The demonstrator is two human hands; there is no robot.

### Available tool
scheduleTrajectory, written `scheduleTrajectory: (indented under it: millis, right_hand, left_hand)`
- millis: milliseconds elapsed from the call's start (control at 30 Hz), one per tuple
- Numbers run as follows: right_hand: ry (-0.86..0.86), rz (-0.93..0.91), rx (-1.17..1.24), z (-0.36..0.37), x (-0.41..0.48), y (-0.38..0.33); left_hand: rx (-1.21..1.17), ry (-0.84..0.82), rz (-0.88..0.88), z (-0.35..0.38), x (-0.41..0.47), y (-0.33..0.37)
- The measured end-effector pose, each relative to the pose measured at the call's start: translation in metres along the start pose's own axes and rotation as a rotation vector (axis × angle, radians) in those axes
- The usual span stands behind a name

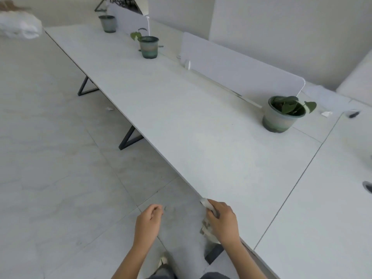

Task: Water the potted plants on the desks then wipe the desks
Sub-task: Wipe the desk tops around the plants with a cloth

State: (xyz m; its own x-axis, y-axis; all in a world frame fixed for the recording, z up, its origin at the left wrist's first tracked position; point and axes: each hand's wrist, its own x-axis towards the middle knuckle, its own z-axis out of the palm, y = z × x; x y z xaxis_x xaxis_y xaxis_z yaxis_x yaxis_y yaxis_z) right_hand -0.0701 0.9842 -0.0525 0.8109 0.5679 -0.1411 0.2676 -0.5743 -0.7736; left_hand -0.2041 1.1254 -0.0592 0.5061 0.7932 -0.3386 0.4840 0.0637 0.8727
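Observation:
A long white desk [181,117] runs from the lower right toward the far left. Three potted plants stand along its back side: the nearest pot [281,115] at the right, a middle pot [149,47], and a far pot [108,23]. At the desk's near edge my right hand [223,222] grips a crumpled whitish cloth [207,220], which hangs partly over the edge. My left hand [148,222] hovers above the floor left of the desk, its fingers loosely curled and holding nothing.
White divider panels [241,67] stand behind the pots. A second desk [322,218] with cable holes adjoins on the right. Dark angled legs [128,139] support the desk over a tiled floor [60,178]. A white bundle [18,25] lies far left.

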Motion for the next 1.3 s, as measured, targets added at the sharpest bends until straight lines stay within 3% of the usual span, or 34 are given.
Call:
scheduleTrajectory:
  millis: [367,633,733,933,1133,1200,1300]
  right_hand:
    - [0.256,0.318,0.096,-0.024,0.056,0.008]
    - [0.404,0.357,0.201,-0.069,0.137,0.014]
    - [0.451,0.423,0.194,-0.085,0.146,0.033]
    - [0.651,0.507,0.094,-0.147,0.180,0.072]
    - [0.835,0.513,-0.104,-0.221,0.244,0.098]
    - [0.833,0.526,-0.198,-0.236,0.270,0.110]
    - [0.583,0.663,-0.354,-0.237,0.300,0.137]
  left_hand:
    - [0.193,-0.298,0.117,0.043,0.087,0.034]
    - [0.202,-0.257,0.191,0.089,0.150,0.093]
    - [0.371,-0.298,0.287,0.116,0.167,0.102]
    - [0.737,-0.324,0.705,0.195,0.241,0.146]
    - [1.134,-0.413,0.847,0.253,0.312,0.189]
    - [1.216,-0.438,0.875,0.261,0.328,0.191]
    - [1.255,-0.461,0.886,0.269,0.343,0.184]
